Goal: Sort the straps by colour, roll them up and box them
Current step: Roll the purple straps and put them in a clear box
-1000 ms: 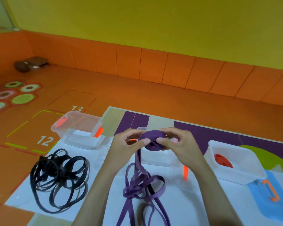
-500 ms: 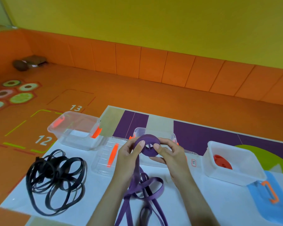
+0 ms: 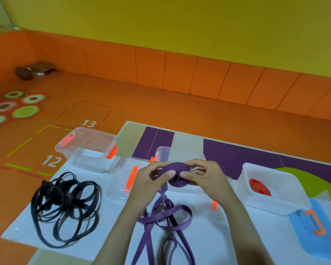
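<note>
A half-wound purple strap roll is held above the mat between both hands. My left hand pinches its left side with thumb and fingers. My right hand grips its right side. The loose purple strap tail hangs from the roll and lies in loops on the mat in front of me. A tangle of black straps lies on the mat to the left. A red strap roll sits inside the white box at the right.
A clear box with orange clips stands at the back left, a clear lid beside it. Another clear box stands just behind my hands. A lid with an orange handle lies at the right. Orange floor surrounds the mat.
Both hands have kept turning the purple roll, which went from showing its open centre to edge-on again. The loose tail has shifted slightly on the mat.
</note>
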